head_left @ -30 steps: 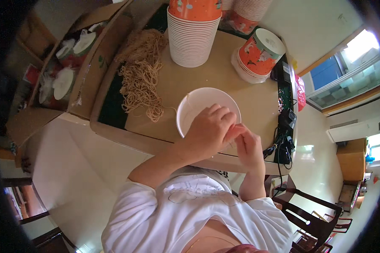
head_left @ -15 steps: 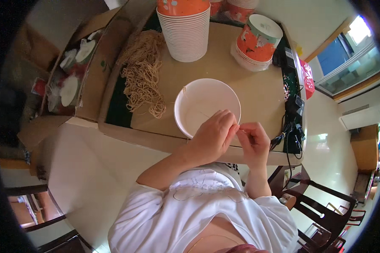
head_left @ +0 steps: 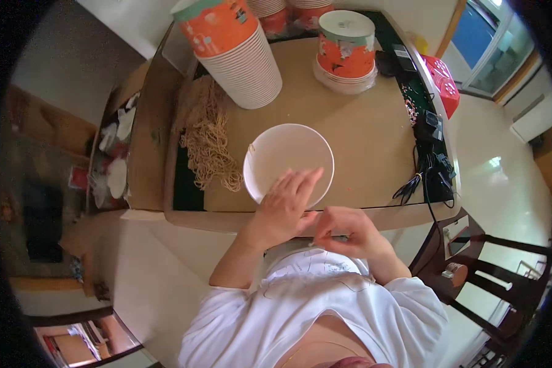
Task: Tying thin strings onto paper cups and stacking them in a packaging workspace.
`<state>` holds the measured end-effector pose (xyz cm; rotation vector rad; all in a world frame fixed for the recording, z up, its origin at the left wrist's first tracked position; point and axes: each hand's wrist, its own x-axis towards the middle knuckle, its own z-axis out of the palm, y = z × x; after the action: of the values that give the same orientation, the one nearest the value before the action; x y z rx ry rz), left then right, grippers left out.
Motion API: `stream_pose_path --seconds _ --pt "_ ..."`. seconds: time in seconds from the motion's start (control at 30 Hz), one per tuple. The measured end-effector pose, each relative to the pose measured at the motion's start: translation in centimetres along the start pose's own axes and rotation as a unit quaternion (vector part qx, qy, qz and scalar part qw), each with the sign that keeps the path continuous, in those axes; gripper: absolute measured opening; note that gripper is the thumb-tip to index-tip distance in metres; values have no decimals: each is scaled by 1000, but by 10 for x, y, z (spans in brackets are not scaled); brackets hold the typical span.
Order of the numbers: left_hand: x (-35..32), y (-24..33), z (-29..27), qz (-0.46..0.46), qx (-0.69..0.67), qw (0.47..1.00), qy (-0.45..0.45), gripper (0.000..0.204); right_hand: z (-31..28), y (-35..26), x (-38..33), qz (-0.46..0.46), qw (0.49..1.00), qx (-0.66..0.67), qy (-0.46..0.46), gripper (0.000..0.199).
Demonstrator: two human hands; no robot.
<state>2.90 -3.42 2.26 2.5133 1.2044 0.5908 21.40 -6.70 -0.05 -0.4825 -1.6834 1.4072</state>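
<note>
A white paper bucket (head_left: 260,156) stands near the table's front edge, its open mouth upward. A bit of tan string (head_left: 251,148) lies over its left rim. My left hand (head_left: 282,208) is over the bucket's near rim with its fingers stretched out and hides part of the inside. Close beside it, in front of the table edge, my right hand (head_left: 352,233) is closed, thumb and fingers curled together. A tiny pale bit shows under its fingertips, too small to name. To the left of the bucket lies a loose tangle of tan string (head_left: 211,144).
A tall leaning stack of paper buckets (head_left: 245,67) stands at the back left, an orange-and-green upturned bucket (head_left: 346,52) at the back right. Black cables and adapters (head_left: 429,159) run along the right edge. An open cardboard box (head_left: 147,141) stands left; a dark chair (head_left: 484,270) stands right.
My hands have come apart and moved toward me. The left fingers have straightened from a pinch, while the right hand stays closed. The whole view has shifted and turned.
</note>
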Motion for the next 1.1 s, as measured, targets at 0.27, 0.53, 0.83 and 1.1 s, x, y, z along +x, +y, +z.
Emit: stream_pose_path --seconds 0.27,0.53,0.83,1.1 --pt "0 -7 -2 -182 -186 964 47 14 1 48 13 -7 945 -144 294 12" --pt "-1 -13 -19 -266 -308 912 46 14 7 49 20 -25 956 -114 268 15" --pt "1 -21 -8 -225 -413 882 42 24 5 46 19 -27 952 -154 262 14" --pt "7 -15 6 -226 -463 855 48 23 0 48 17 -35 942 -163 292 16"
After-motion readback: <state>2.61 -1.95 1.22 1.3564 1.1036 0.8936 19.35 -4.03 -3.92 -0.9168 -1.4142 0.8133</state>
